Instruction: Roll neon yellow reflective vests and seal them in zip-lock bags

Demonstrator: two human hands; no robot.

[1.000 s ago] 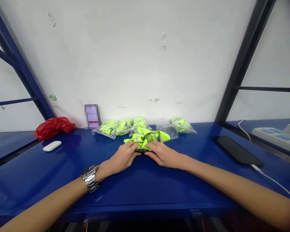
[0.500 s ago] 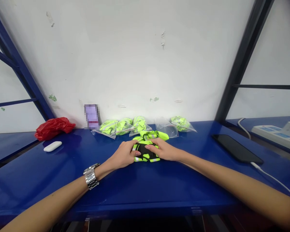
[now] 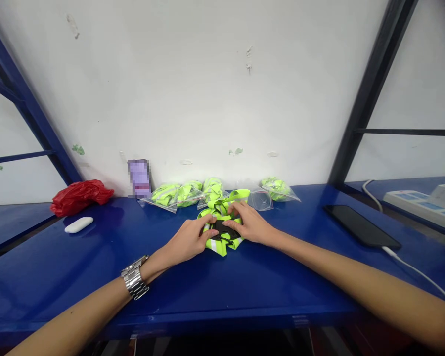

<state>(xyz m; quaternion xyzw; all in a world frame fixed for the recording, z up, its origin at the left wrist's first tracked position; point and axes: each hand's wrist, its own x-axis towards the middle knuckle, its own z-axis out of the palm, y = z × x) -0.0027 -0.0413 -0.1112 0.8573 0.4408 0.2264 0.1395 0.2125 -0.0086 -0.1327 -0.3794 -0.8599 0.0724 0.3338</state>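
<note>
Between my hands, on the blue table, lies a bundled neon-yellow reflective strap harness (image 3: 217,246) with grey-white stripes and a black middle part. My left hand (image 3: 193,237) grips its left side, thumb on the black part and fingers on the yellow straps. From the right, my right hand (image 3: 252,225) pinches the bundle, its thumb on the black part and fingers curled over the far straps. A loop of strap sticks up behind the fingers. Both hands partly cover the bundle. A silver watch (image 3: 135,278) is on my left wrist.
Along the wall stand clear bags with similar neon bundles (image 3: 166,195), plus a flat clear bag (image 3: 260,200). A red plastic bag (image 3: 81,197), a white case (image 3: 79,225) and a blurred purple rectangle (image 3: 140,177) are left. A cabled phone (image 3: 361,226) and power strip (image 3: 422,210) lie right.
The bundle has become looser, with straps spreading toward me and to the left. My right fingers have lifted and curled over the far straps; the left hand still holds its side.
</note>
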